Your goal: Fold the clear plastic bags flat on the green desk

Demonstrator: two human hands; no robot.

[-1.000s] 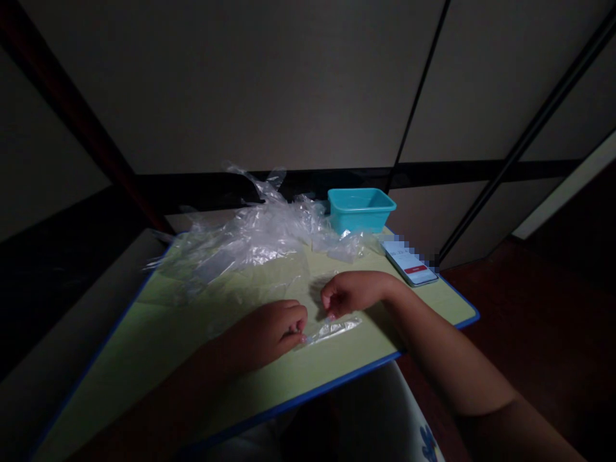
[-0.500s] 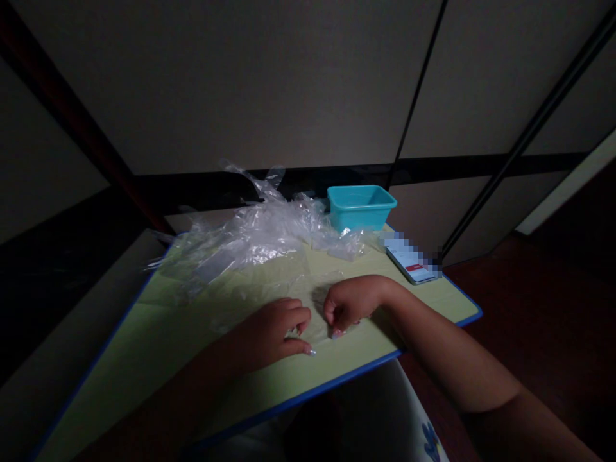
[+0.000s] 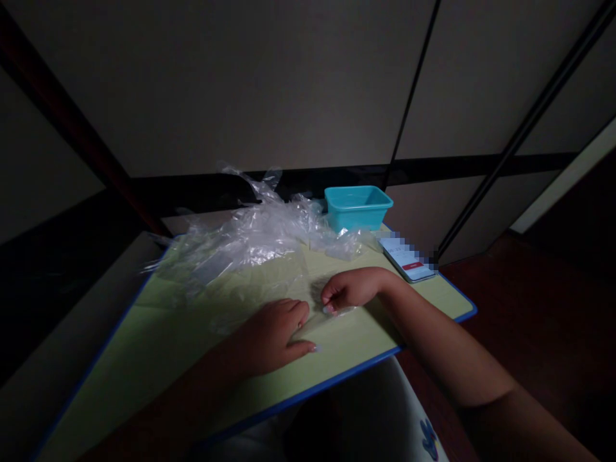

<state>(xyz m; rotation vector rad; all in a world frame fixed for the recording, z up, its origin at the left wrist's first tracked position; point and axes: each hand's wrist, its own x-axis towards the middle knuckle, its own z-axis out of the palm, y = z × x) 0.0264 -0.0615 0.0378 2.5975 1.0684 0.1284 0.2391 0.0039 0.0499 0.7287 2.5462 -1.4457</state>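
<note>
On the yellow-green table (image 3: 144, 359) a thin clear plastic glove (image 3: 314, 319) lies spread between my hands; its outline is faint in the dim light. My right hand (image 3: 353, 287) is closed, thumb and fingers pinching its near right part. Resting on the glove's left side is my left hand (image 3: 274, 337), fingers bent downward and the thumb held apart, nothing visible in its grasp. Beyond both hands spreads a crumpled pile of clear disposable plastic gloves (image 3: 262, 234), some with finger shapes sticking up.
A turquoise plastic tub (image 3: 359, 208) stands at the table's far side, right of the pile. A phone (image 3: 409, 262) with a lit screen lies near the right edge. Cabinet panels (image 3: 269, 90) rise directly behind the table, which has a blue rim.
My right hand has moved slightly up and away from the near edge, still pinching the glove. My left hand stays nearly in place, its thumb a little farther from the fingers.
</note>
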